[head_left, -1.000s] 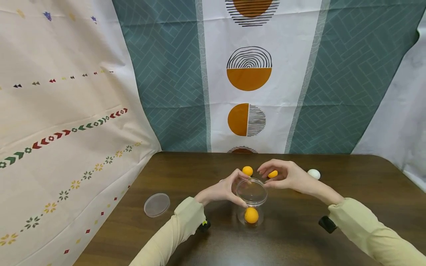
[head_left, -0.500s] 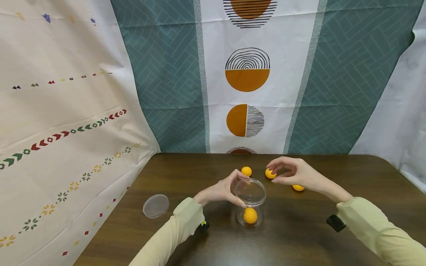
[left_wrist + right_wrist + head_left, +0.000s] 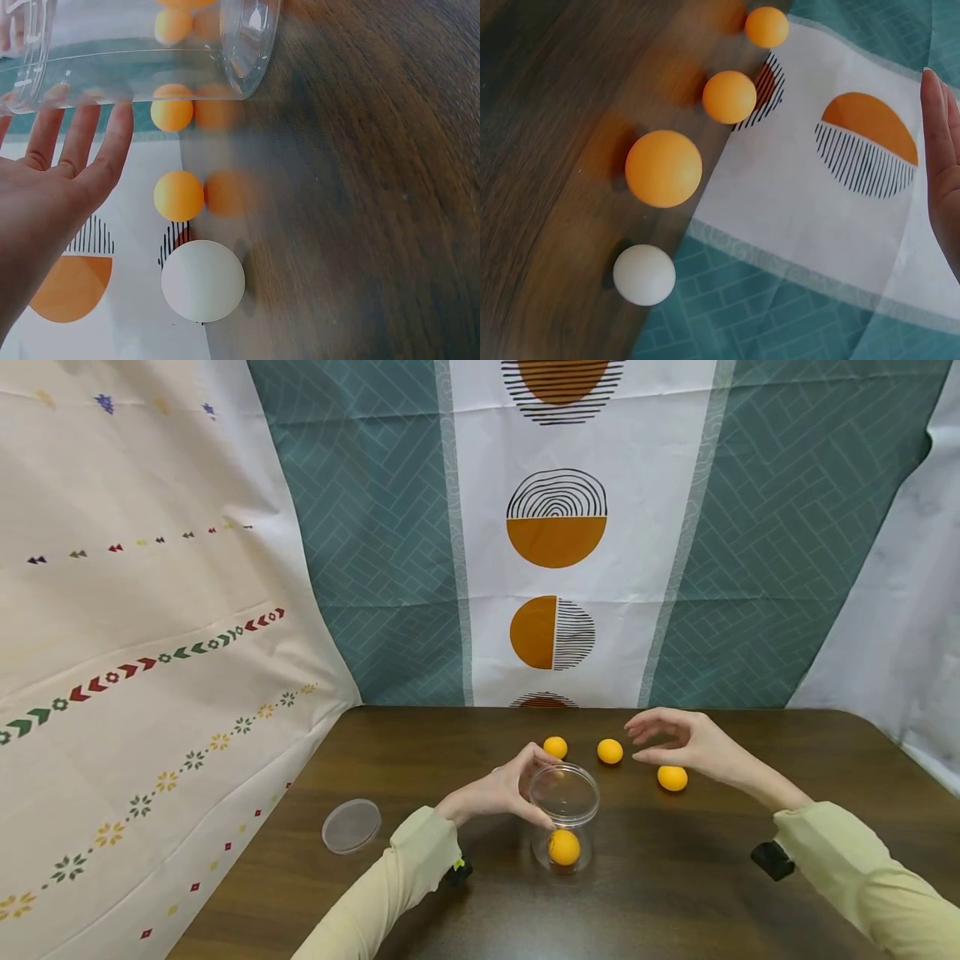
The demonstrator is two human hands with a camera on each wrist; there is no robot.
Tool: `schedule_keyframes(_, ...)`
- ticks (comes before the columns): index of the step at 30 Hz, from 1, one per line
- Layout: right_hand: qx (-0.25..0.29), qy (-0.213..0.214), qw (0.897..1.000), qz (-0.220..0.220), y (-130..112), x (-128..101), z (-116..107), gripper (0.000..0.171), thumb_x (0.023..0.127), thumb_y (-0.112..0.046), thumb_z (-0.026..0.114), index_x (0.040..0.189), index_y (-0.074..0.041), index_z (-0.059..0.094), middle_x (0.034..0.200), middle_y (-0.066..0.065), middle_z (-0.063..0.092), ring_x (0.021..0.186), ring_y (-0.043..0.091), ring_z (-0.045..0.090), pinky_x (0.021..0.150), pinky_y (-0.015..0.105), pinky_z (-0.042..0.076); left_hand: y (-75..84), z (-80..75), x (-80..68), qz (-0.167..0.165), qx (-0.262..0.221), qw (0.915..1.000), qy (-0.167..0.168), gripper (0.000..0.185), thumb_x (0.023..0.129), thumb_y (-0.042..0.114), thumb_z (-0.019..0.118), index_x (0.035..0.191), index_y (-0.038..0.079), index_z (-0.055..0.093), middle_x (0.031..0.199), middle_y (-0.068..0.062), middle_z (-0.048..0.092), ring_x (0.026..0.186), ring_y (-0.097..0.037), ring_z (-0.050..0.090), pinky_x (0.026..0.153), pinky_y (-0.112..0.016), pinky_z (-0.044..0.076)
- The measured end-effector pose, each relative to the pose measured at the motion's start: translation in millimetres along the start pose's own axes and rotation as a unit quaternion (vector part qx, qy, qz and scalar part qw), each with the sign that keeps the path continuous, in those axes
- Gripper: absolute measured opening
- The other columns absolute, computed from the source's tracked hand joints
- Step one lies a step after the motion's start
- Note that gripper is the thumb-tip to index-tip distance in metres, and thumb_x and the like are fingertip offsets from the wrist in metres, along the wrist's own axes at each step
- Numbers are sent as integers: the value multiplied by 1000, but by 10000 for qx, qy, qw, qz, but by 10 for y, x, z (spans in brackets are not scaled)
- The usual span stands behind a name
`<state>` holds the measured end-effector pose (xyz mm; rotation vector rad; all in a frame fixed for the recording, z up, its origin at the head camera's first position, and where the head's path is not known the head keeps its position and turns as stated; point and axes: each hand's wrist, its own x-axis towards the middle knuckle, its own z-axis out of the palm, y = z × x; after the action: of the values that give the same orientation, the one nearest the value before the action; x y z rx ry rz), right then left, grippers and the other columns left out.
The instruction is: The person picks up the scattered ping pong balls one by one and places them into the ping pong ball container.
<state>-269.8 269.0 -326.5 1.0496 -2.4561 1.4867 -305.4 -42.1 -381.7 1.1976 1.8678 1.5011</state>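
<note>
A clear plastic jar (image 3: 564,802) stands open on the dark wooden table (image 3: 675,877) with one orange ball (image 3: 563,847) inside. My left hand (image 3: 536,789) grips the jar near its rim, thumb in front and fingers behind; the left wrist view shows the jar (image 3: 142,52) against my fingers (image 3: 82,150). My right hand (image 3: 637,742) hovers open and holds nothing, between two loose orange balls (image 3: 610,751) (image 3: 672,777). A third orange ball (image 3: 556,747) lies behind the jar. A white ball (image 3: 644,274) lies near the nearest orange ball (image 3: 664,168); my right hand hides it from the head view.
The jar's clear lid (image 3: 352,826) lies flat on the table to the left. Patterned cloth hangs behind the table (image 3: 555,610) and along its left side (image 3: 150,693). The table's far right corner (image 3: 885,727) is rounded.
My right hand pinched an orange ball beside the jar's mouth, set it on the table, let go and drew back to the right. The left hand and jar stayed put.
</note>
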Motion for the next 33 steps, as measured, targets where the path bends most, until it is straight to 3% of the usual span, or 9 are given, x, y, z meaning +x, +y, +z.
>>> schedule_keyframes(6,-122,183,9997,50,59,-32,-72,39,80,-5,69,116,0,54,107,10,58,93,20,57,77,27,47,6,4,-13,-51,32,10000,-9,65,72,0,73,120,13,32,119,-5,45,113,-24,45,91,-37,38)
schedule_keyframes(10,-315,299,9990,118,75,-51,-102,39,80,-8,69,116,-2,54,106,8,59,94,25,56,78,25,45,9,7,-13,-38,45,10000,-1,65,72,0,74,120,14,33,120,-5,45,114,-27,44,91,-40,38)
schedule_keyframes(13,-428,393,9982,178,89,-63,-119,38,80,-9,69,115,-4,55,105,7,60,95,27,56,80,25,44,116,29,-29,-31,25,10000,-44,64,72,-2,72,121,8,31,121,-10,44,114,-33,42,91,-41,38)
schedule_keyframes(17,-438,448,9979,181,120,-78,-144,37,81,-9,68,115,-4,55,105,8,59,95,28,56,79,25,44,130,32,-30,-41,-3,10000,-82,65,72,-4,71,122,4,29,122,-14,43,116,-38,39,92,-43,36)
schedule_keyframes(21,-399,474,9978,229,143,-86,-169,37,82,-9,67,117,-3,54,106,9,59,96,29,55,79,25,45,16,7,-13,-10,27,10000,-47,65,72,-1,72,121,10,31,120,-8,45,115,-34,41,92,-40,37)
schedule_keyframes(33,-540,696,9949,483,231,-129,-234,39,82,-10,67,118,-4,54,108,10,59,96,25,55,77,23,44,16,2,-9,48,30,10000,-40,65,71,1,74,119,15,33,120,-8,45,116,-35,40,92,-43,36)
